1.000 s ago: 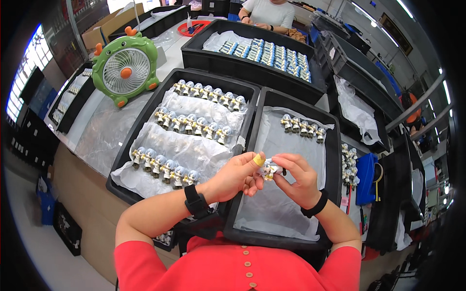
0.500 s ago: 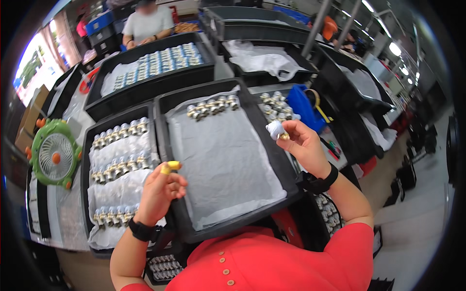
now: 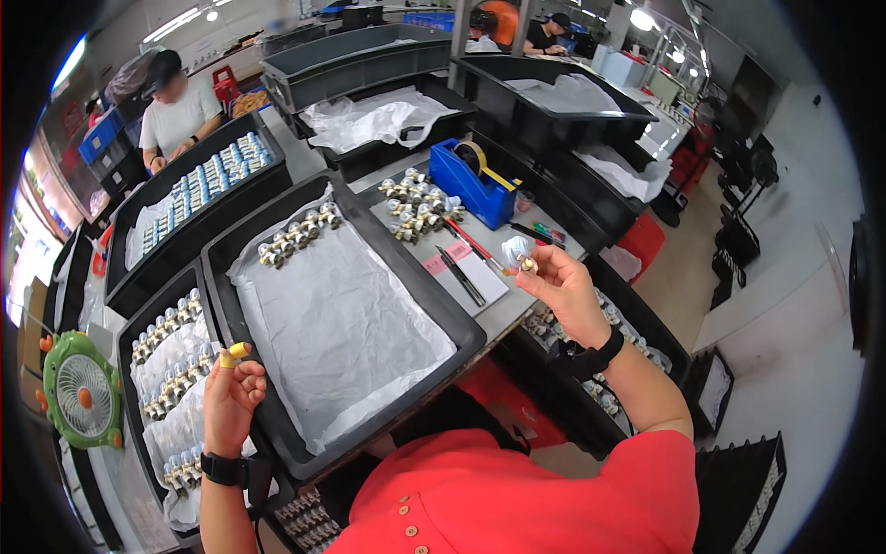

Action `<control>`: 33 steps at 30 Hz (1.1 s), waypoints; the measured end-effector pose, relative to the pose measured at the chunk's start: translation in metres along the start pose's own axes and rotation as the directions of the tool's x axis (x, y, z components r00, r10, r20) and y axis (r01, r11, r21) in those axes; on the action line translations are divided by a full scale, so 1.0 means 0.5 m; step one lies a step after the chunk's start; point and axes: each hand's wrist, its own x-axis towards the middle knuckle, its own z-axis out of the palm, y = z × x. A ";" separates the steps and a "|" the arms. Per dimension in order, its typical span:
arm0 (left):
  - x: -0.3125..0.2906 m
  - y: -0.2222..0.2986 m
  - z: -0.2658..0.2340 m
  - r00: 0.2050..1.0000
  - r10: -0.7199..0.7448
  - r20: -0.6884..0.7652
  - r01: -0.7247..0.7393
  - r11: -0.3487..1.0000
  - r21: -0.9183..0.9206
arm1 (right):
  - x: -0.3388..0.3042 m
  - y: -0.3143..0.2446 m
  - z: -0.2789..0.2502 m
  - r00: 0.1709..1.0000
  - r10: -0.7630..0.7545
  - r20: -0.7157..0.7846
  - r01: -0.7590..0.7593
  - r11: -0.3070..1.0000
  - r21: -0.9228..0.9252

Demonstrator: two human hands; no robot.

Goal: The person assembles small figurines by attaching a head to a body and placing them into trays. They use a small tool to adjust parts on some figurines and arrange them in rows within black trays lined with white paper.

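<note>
Between the thumb and fingers of my right hand (image 3: 565,291) is a small metal fitting (image 3: 517,253) with a pale bluish-white rounded top and a brass-coloured lower part. It is held above the table's right side, past the edge of the wide black tray (image 3: 471,337). My left hand (image 3: 233,397) is raised near that tray's left rim, fingers curled. Yellow covers sit on its thumb and forefinger, whose tips meet; whether something small is between them I cannot make out. Similar fittings (image 3: 300,233) stand in a row at the tray's far end, on white lining sheet (image 3: 346,323).
A narrower tray (image 3: 212,305) of fittings in rows lies left, beside a green fan (image 3: 83,392). Loose fittings (image 3: 415,208), a blue tape dispenser (image 3: 475,185), pens (image 3: 461,277) and a white pad (image 3: 484,282) occupy the right side. Across the table, a person (image 3: 175,111) sits behind another filled tray.
My view has turned to the right, bringing the pad, pens and more of the tape dispenser into sight. My right hand still holds the fitting; my left keeps its curled shape.
</note>
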 end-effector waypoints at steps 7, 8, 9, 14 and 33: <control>0.004 -0.004 -0.008 0.999 0.010 0.034 -0.011 1.000 0.022 | -0.046 0.014 -0.030 0.971 -0.198 -0.130 0.140 0.923 -0.359; 0.005 -0.005 -0.006 0.999 0.011 0.038 -0.012 1.000 0.013 | -0.053 0.017 -0.036 0.961 -0.239 -0.140 0.160 0.892 -0.423; 0.008 -0.005 -0.003 0.999 0.011 0.044 -0.011 1.000 0.004 | -0.059 0.011 -0.039 0.960 -0.236 -0.153 0.146 0.883 -0.447; 0.010 -0.013 -0.036 0.997 0.011 0.080 -0.013 1.000 0.028 | -0.097 0.014 -0.133 0.961 -0.161 -0.224 0.058 0.911 -0.408; 0.015 -0.012 -0.041 0.991 -0.015 0.132 -0.006 0.986 0.165 | -0.442 0.335 -0.627 0.696 0.374 -0.614 -0.528 -0.313 -0.789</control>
